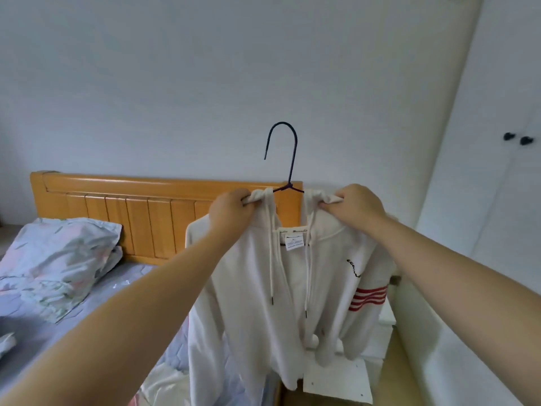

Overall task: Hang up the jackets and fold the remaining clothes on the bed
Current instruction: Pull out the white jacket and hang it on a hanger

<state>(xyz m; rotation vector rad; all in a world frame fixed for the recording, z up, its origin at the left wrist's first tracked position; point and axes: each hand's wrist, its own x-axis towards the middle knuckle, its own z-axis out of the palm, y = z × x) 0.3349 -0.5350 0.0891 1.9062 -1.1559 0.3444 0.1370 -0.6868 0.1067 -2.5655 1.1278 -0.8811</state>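
I saw white jacket [263, 288] on hanger [288, 148], up in front of headboard [117, 206]. Left hand [231, 209] pinched one collar side, right hand [351, 205] other. I guessed soft, floppy, light; best held at collar.

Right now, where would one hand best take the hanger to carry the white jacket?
Probably the hanger by its bare neck under the hook, from the near side: upright between left hand and right hand; white jacket covers its arms.

The white neck label [293, 242] and black chest script [353, 268] on the white hooded jacket [257, 288] are illegible.
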